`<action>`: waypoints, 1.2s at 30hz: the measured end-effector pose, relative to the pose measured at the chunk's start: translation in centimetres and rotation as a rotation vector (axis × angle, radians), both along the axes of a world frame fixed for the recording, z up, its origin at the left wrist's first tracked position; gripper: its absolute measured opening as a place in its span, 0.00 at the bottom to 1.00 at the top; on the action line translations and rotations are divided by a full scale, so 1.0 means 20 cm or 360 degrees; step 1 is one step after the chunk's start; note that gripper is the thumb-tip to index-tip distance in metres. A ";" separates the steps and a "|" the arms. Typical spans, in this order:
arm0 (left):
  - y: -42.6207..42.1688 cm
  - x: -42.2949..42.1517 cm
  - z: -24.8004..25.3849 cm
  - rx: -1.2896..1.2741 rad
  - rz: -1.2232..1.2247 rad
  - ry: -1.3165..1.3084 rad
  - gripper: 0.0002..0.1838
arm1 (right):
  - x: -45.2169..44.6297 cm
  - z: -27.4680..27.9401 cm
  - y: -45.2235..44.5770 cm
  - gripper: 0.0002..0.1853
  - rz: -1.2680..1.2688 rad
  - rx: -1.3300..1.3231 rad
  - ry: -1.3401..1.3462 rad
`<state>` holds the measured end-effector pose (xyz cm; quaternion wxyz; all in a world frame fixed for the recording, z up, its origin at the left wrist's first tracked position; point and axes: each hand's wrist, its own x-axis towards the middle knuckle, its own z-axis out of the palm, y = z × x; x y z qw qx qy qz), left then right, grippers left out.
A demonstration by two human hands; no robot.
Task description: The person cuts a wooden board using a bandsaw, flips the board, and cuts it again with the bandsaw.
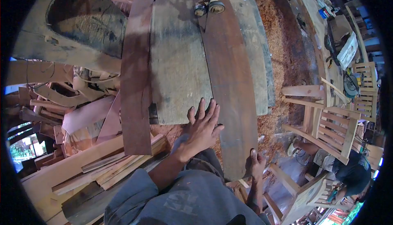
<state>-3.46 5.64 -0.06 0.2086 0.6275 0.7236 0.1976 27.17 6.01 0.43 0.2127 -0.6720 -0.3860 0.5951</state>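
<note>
A long brown wooden board (pixel 231 73) lies lengthwise over a worn wooden work surface (pixel 178 57), its near end reaching toward my body. My left hand (pixel 204 122) is open, fingers spread, at the board's left edge near the close end of the work surface. At the board's near right edge is my right hand (pixel 257 162), thumb up against the rim; its other fingers are mostly hidden. A fixture with two round, dark-rimmed wheels (pixel 208 7) sits over the far part of the board. To the left lies a second reddish-brown board (pixel 137 69).
Stacked planks (pixel 118 171) and curved wood offcuts (pixel 65 98) fill the left side. Sawdust (pixel 268 32) covers the floor on the right. Slatted wooden chair frames (pixel 327 126) stand at right, where another person (pixel 354 169) bends over one. A long bench (pixel 315 28) holds tools.
</note>
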 end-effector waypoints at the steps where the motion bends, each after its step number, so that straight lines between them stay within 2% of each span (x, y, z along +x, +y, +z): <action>1: 0.01 0.00 0.00 0.0010 0.0009 -0.0004 0.42 | 0.00 0.00 0.01 0.24 0.0004 -0.0002 -0.0033; 20: 0.04 -0.04 0.02 -0.0012 0.0030 0.0022 0.41 | -0.09 0.02 0.08 0.25 0.0077 0.0052 -0.0068; 24: 0.04 -0.05 0.01 -0.0050 0.0018 -0.0045 0.42 | -0.10 0.00 0.09 0.23 -0.0015 0.0014 0.0089; 36: 0.05 -0.03 0.01 -0.0001 0.0055 -0.0029 0.44 | -0.14 -0.01 0.14 0.25 0.0065 0.0042 -0.0087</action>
